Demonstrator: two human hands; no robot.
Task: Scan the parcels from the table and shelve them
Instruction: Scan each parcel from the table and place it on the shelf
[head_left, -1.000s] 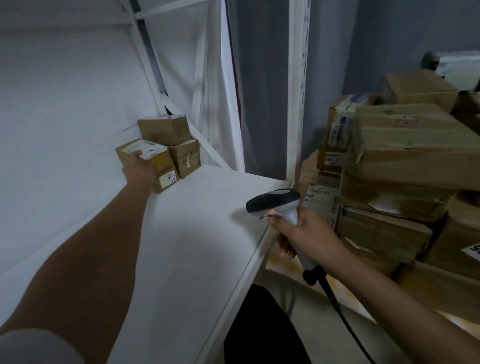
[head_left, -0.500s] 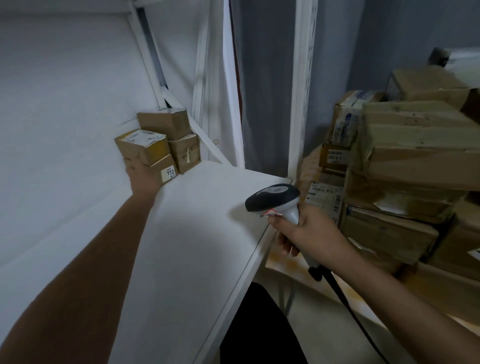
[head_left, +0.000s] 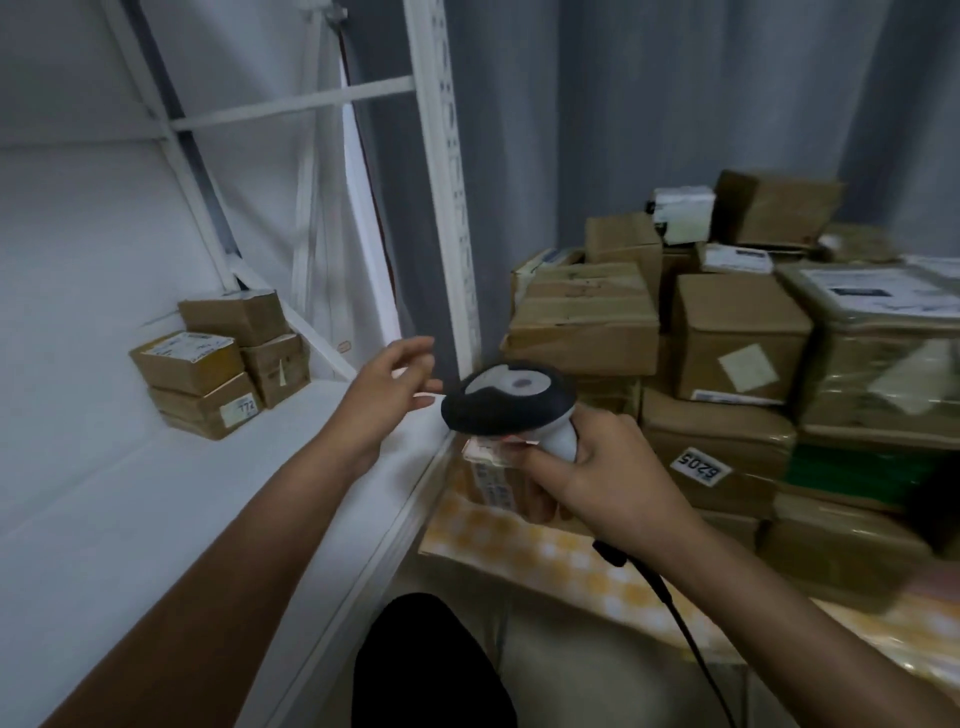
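Observation:
Several small brown parcels (head_left: 208, 374) are stacked at the back left of the white shelf (head_left: 156, 519); the lowest front one bears a "772" label. My left hand (head_left: 387, 387) hovers empty above the shelf's front right corner, fingers loosely spread, well clear of that stack. My right hand (head_left: 592, 467) grips the handle of a black and white barcode scanner (head_left: 506, 397), whose cable hangs down. The scanner's head is above the edge between shelf and table. A big pile of brown parcels (head_left: 727, 364) sits on the table at right.
The shelf's white upright post (head_left: 441, 182) stands between shelf and table. The table has a yellow checked cloth (head_left: 519, 551). A parcel labelled "6205" (head_left: 717, 457) lies in the pile, and a plastic-wrapped box (head_left: 883, 364) at far right. A grey curtain hangs behind.
My left hand has let go of the parcel on the shelf stack and drawn back to the right, towards the scanner. The view has swung right towards the table.

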